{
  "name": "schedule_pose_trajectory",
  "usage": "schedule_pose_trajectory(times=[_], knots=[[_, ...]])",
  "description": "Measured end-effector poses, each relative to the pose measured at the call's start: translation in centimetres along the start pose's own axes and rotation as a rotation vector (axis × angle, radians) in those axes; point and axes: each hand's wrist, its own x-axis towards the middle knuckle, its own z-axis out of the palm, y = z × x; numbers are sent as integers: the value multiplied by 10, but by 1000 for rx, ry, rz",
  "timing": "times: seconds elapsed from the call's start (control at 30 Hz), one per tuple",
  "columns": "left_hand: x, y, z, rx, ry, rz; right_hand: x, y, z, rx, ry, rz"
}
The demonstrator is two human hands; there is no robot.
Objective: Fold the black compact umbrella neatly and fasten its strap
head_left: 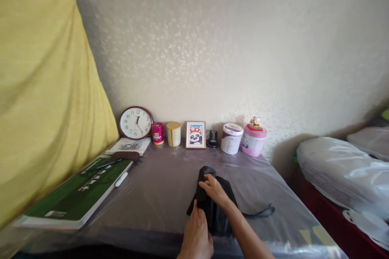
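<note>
Head view: left hand (pixel 197 232) near, right hand (pixel 214 190) beyond, working limp black fabric (pixel 218 220), likely folding. Can't tell either grip; next calls for steadiness.

Matt cloth (pixel 215 212) — glossy plastic tablecover (pixel 161 194)

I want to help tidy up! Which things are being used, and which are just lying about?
In use: black fabric item, with the left hand and right hand on it.

Lying about: clock, pink can, panda picture, pink tub, green book, pen.
</note>
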Motion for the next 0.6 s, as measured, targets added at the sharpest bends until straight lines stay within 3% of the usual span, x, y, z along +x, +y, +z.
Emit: schedule_pose_trajectory(times=[0.17, 0.37, 0.47, 0.6], knots=[[-8, -19, -5, 30, -1, 64, -5, -14, 2, -170, -32, -92], [-11, -21, -13, 30, 270, 137, -13, -25, 10, -169, -113, -201], [-7, -13, -18, -3, 227, 192, -14, -27, 10, -190, -104, -226], [0, -10, -12, 3, 83, 125, -19, -32, 6, -211, -130, -235]])
